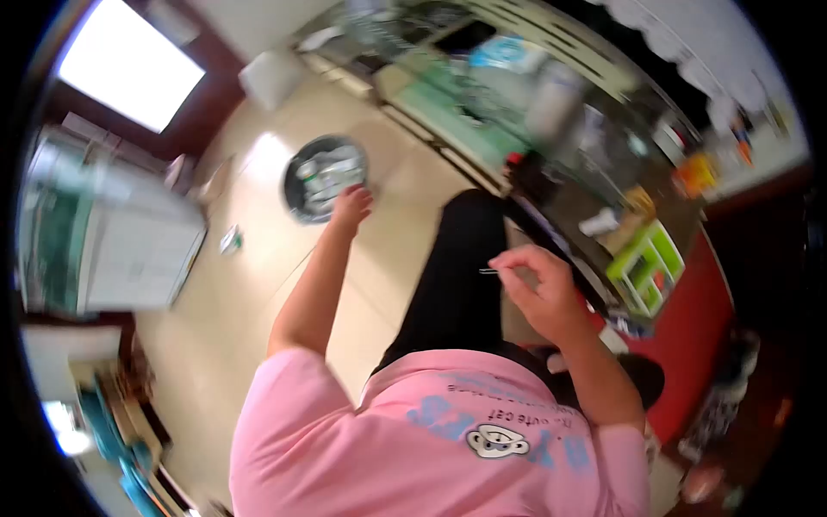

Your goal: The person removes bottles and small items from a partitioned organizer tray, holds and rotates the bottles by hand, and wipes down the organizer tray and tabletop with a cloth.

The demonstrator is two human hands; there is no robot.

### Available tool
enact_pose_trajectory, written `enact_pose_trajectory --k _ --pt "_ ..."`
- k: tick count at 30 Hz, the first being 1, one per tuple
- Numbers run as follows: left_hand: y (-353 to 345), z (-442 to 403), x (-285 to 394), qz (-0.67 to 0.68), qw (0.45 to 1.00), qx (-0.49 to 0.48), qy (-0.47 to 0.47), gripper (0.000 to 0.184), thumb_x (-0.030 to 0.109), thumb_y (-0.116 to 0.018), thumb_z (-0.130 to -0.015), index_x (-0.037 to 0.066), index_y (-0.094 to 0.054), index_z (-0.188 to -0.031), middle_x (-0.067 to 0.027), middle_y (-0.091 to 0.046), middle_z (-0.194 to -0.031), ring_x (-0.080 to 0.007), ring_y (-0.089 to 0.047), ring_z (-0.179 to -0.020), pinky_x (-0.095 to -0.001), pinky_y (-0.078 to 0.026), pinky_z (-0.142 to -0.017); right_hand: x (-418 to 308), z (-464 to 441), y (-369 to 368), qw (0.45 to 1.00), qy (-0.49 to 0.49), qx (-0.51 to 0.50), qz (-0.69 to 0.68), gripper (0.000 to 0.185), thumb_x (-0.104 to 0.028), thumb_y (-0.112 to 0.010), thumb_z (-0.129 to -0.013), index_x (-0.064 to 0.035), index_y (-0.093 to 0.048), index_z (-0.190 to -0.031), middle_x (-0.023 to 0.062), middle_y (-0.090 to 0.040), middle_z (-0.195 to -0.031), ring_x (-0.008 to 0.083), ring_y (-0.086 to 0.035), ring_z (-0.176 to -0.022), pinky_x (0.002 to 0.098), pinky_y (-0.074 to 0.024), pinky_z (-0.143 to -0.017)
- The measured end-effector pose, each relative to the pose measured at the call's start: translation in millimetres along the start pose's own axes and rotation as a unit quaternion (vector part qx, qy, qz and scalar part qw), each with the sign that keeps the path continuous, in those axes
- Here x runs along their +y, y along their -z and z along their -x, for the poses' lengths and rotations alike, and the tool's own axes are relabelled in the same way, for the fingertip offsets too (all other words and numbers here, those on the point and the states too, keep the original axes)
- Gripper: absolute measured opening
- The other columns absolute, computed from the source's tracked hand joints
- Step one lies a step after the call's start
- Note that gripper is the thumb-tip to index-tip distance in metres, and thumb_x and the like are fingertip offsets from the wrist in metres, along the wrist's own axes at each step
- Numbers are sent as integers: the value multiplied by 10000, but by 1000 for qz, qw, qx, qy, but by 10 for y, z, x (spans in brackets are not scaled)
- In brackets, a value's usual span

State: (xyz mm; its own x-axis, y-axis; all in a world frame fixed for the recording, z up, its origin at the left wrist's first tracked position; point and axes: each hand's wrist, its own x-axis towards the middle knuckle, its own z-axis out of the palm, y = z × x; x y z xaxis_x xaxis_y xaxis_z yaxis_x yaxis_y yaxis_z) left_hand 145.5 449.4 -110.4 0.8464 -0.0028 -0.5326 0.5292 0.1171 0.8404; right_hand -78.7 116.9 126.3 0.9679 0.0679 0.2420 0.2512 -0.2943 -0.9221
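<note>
My left hand (pixel 352 207) reaches out over the near rim of a round grey bin (pixel 290 195). Its fingers look loosely apart, with nothing visible in them, though they are a little blurred. White crumpled waste and a bottle-like item (pixel 307 170) fill the bin. Above my dark-trousered leg, my right hand (pixel 541 289) is closed in a pinch. From its fingertips sticks out a thin, silvery, loop-like piece (pixel 488 270), too small to name exactly.
To the right stands a glass-topped table (pixel 551 177) with a bright green organizer (pixel 610 274) and assorted packets. A small crumpled wrapper (pixel 230 240) lies on the tiled floor (pixel 233 327). A white cabinet (pixel 138 250) stands at the left, and a red seat (pixel 689 314) is at the right.
</note>
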Motion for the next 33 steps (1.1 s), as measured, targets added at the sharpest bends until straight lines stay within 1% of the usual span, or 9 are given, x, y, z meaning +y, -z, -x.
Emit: enact_pose_trajectory --k 4,7,13,19,21,22,26,31,33 --pt "-1300 546 472 125 973 -140 -132 303 189 -549 -892 100 -507 -1178 -47 -603 -1075 -171 -572 -979 -341 -452 -830 320 234 377 997 -49 53 42 90 -85 -624 -823 -9 -609 -870 116 -632 -804 185 -625 -751 296 -485 -679" --pt "-2248 1369 779 113 947 -264 -147 275 142 -504 -924 69 -507 -1189 -70 -596 -1091 -155 -577 -947 -305 -469 -827 482 594 731 990 -85 109 6 126 -97 -629 -827 5 -602 -895 108 -622 -805 173 -617 -760 288 -491 -693" --pt "-3335 2154 304 -16 917 -398 -24 225 137 -473 -937 62 -524 -1143 -53 -600 -1039 -149 -578 -906 -305 -458 -820 842 1481 1662 925 -252 281 -36 103 -104 -616 -854 -10 -610 -896 29 -602 -813 101 -577 -771 252 -479 -677" --pt "-3897 2239 -193 -194 869 -454 39 212 111 -451 -942 48 -531 -1128 -64 -598 -1022 -143 -565 -893 -284 -458 -801 1356 2309 2733 849 -282 440 79 97 -108 -631 -839 -18 -619 -875 20 -608 -783 88 -557 -711 250 -458 -637" --pt "-3993 2170 -332 -250 853 -454 58 219 118 -454 -943 44 -528 -1135 -66 -597 -1019 -143 -562 -887 -269 -459 -794 1508 2374 2825 848 -303 399 172 82 -92 -635 -813 -21 -621 -854 61 -608 -763 143 -577 -688 279 -461 -635" --pt "-4038 2149 -381 -258 847 -461 62 223 124 -452 -946 43 -527 -1139 -66 -598 -1021 -145 -565 -900 -264 -461 -791 1555 2343 2833 857 -236 380 255 97 -92 -648 -786 -24 -626 -852 115 -599 -756 223 -590 -687 316 -463 -625" --pt "-4225 2105 -477 -278 837 -464 87 226 123 -448 -947 41 -524 -1144 -67 -598 -1026 -147 -566 -917 -267 -461 -798 1887 2197 2957 877 -242 289 299 163 -157 -693 -765 -36 -633 -856 129 -592 -805 300 -588 -761 371 -464 -660" --pt "-4330 2004 -558 -282 831 -470 96 241 146 -479 -938 39 -523 -1149 -70 -599 -1028 -152 -562 -925 -275 -454 -822 1853 1718 3120 863 -147 278 396 175 -208 -687 -761 -62 -641 -846 110 -601 -822 290 -589 -810 401 -469 -714" --pt "-4361 2040 -569 -279 832 -471 94 252 160 -484 -938 33 -520 -1154 -76 -604 -1031 -155 -567 -932 -284 -449 -830 1923 1470 3111 850 -142 111 495 149 -189 -683 -747 -79 -644 -840 74 -615 -813 252 -586 -829 377 -445 -763"
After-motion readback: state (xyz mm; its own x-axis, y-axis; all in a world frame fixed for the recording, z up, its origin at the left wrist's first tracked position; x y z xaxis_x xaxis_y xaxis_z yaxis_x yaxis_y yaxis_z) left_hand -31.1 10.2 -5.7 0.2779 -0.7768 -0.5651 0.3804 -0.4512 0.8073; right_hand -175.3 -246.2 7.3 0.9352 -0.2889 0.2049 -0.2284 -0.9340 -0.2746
